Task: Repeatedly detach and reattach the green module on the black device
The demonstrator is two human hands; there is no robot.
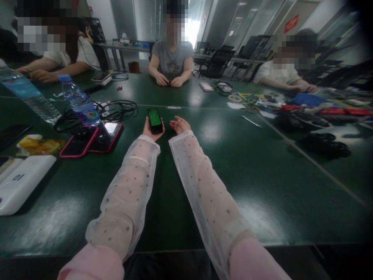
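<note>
A small black phone (155, 120) with a lit green screen lies in my left hand (151, 134), the fingers curled round its sides. The phone is held above the green table (221, 171), tilted so the screen faces me. Just to its right is my right hand (181, 125), palm turned toward the phone, fingers apart and a little bent, holding nothing. A small gap separates it from the phone. Sheer white dotted sleeves cover both forearms.
Left of my arms lie red-edged phones (80, 143), a white power bank (25, 182), water bottles (80, 101) and coiled black cables (121, 109). A wrench (251, 121) lies to the right, before tangled wires (247, 99). Several people sit around the table, one person (171, 58) opposite.
</note>
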